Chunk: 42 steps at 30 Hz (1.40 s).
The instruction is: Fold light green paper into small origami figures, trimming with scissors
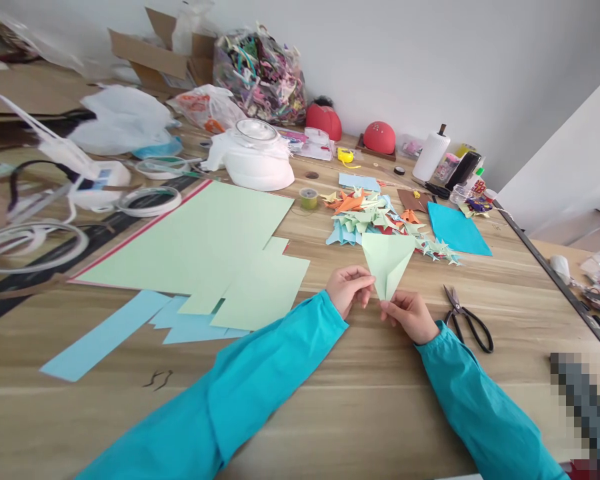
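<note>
A pale green folded paper (387, 262), shaped like a kite with its point toward me, is held just above the wooden table (330, 400). My left hand (347, 288) pinches its lower left edge. My right hand (410, 315) pinches the tip from below right. Both arms wear teal sleeves. Beyond the paper lies a heap of small folded paper figures (375, 220) in green, orange and blue.
Black scissors (467, 317) lie right of my right hand. Large pale green sheets (205, 247) and light blue strips (105, 337) cover the left. A blue sheet (457, 230), a white teapot-like vessel (255, 157), tape rolls (147, 200), bags and boxes crowd the back.
</note>
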### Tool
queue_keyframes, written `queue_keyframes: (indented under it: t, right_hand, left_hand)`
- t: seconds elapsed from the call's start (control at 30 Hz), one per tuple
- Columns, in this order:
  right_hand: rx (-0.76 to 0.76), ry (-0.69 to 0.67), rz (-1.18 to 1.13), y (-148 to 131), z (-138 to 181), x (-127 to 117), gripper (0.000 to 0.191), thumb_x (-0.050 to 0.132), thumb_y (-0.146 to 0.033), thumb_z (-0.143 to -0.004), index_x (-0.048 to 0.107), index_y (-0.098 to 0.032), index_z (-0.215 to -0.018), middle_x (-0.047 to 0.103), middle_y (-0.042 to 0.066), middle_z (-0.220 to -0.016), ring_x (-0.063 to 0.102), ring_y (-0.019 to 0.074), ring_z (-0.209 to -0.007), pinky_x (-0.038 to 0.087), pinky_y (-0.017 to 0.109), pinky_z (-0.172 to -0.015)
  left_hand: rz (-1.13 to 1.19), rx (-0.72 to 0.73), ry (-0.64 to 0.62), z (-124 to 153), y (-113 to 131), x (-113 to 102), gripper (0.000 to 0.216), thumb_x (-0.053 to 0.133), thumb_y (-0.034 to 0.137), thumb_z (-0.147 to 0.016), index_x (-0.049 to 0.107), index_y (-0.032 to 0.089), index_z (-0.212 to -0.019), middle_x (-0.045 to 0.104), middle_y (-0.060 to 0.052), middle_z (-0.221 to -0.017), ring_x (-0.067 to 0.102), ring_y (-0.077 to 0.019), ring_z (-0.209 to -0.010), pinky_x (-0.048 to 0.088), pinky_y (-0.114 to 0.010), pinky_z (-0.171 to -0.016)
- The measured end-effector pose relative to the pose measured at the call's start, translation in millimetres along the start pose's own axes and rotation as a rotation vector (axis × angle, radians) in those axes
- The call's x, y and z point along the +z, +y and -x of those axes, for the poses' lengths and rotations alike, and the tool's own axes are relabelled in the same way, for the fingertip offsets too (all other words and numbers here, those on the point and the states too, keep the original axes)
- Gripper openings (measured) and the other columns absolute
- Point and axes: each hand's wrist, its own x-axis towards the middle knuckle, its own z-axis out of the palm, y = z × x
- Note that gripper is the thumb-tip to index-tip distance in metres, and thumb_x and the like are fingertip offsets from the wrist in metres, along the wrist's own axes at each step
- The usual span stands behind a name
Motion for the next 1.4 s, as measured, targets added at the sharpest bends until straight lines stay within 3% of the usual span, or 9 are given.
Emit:
queue_keyframes:
  t: [0.67,1.4]
  right_hand:
    - [0.034,-0.057,0.07,3.2,0.7,-0.7,0.031,0.06,-0.044,-0.075,0.061,-0.015,-0.065,0.063,0.001,-0.059,0.042,0.0063,-0.042,0.033,0.02,-0.041]
    - [0.041,-0.052,0.082,3.8,0.6,-0.6,0.031,0.06,-0.045,-0.075,0.06,-0.015,-0.066,0.063,0.001,-0.059,0.043,0.0068,-0.043,0.034,0.02,-0.042]
  left_hand:
    - [0.068,0.12,0.157,-12.7,18.6,-12.3,0.019,0.072,0.025,-0.053,0.057,0.013,-0.058,0.056,0.004,-0.047,0.045,-0.006,-0.031,0.035,-0.017,-0.028]
    - [0.08,0.151,0.174,-14.6,24.8,-16.2,0.017,0.071,0.023,-0.053,0.059,0.013,-0.06,0.058,0.003,-0.048,0.046,-0.0069,-0.032,0.035,-0.018,-0.028]
